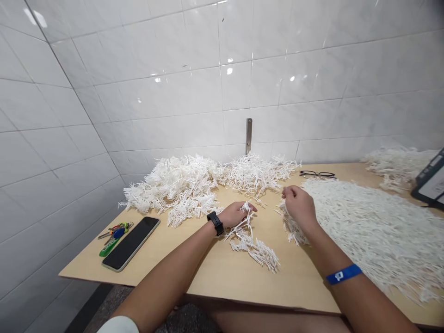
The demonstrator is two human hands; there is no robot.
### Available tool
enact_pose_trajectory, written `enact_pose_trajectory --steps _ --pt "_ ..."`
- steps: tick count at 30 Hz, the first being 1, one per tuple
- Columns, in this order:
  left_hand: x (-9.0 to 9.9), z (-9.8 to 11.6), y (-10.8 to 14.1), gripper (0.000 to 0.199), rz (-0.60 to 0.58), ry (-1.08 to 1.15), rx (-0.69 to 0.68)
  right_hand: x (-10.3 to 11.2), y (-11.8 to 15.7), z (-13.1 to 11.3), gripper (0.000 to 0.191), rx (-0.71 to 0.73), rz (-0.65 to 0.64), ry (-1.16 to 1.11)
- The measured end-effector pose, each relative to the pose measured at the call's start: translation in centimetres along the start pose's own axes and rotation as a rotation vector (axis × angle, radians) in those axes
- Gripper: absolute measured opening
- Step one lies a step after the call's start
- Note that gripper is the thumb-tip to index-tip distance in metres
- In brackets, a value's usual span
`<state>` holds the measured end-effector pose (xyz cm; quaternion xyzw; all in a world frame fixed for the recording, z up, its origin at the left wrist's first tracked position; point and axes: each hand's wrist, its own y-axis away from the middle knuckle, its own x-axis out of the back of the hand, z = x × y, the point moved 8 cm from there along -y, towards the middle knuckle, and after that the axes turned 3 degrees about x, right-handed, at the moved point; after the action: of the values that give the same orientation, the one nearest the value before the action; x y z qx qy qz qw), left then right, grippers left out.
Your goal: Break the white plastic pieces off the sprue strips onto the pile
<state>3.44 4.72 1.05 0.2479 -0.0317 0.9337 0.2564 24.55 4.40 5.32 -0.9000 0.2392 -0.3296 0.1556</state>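
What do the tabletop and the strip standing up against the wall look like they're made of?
Tabletop: probably wood board or wood-look laminate, smooth and matte, judging by its pale tan color and faint grain. Upright strip: likely bare metal, perhaps steel, with a dull gray sheen and what look like screw heads. Whether the tabletop is solid or laminated, I can't tell.

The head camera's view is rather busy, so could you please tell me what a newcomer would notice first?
Probably the broad, flat spread of small white pieces covering the right of the pale wooden tabletop. Next would come the tangled heap of branching white strands at the back left, by the glossy white tiled wall, and the bare left hand in front, holding a small white branching cluster.
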Motion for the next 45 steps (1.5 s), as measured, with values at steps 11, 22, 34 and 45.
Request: enact_pose_trajectory --steps 11,22,34,45 --pt "1.0 0.5 0.1 0.045 0.226 -0.214 -0.125 -4.9 4.9 -7.7 0.027 0.426 -0.481 -0.141" --pt "0.4 1.4 0.5 0.063 0.128 -0.374 -0.191 -7.0 6.4 -7.4 0.021 0.399 -0.64 -0.141" --pt "2.0 2.0 0.3 0.037 0.307 -0.106 -0.273 -7.3 3.2 -2.8 0.038 0.175 -0.565 -0.335" --pt "2.3 1.1 -0.2 0.025 0.339 0.171 -0.191 -7.3 4.6 -5.0 0.035 0.236 -0.637 -0.304"
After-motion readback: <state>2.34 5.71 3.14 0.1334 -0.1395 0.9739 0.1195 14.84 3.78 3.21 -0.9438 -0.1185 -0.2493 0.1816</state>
